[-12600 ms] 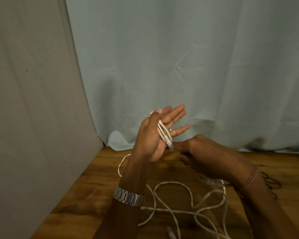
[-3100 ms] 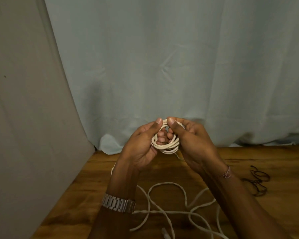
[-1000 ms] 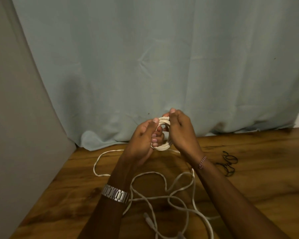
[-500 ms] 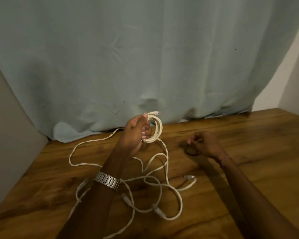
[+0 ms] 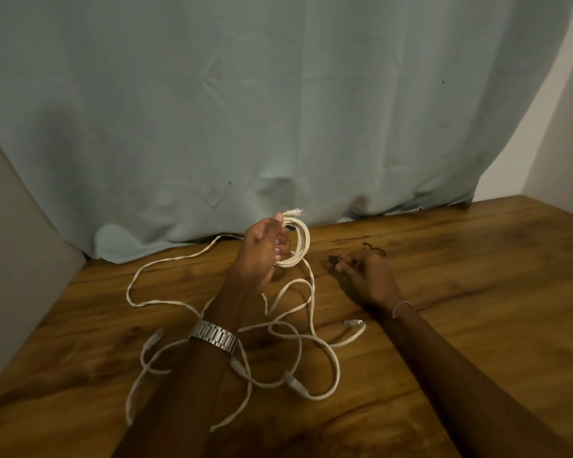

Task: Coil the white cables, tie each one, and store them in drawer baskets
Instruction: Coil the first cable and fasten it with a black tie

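Wooden table (image 5: 477, 292), left hand (image 5: 258, 256) gripping coiled cable (image 5: 300, 246), right hand (image 5: 368, 276) — fingers pinching dark tie (image 5: 334, 259)

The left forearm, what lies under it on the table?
Loose white cables run under the left forearm on the table. How they cross beneath it is hidden.

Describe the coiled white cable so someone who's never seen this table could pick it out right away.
On the wooden table before the pale blue curtain, find the left hand, raised above the tabletop. It grips the coiled cable, a neat ring of loops with a plug sticking out on top. The loose white cables lie sprawled flat below.
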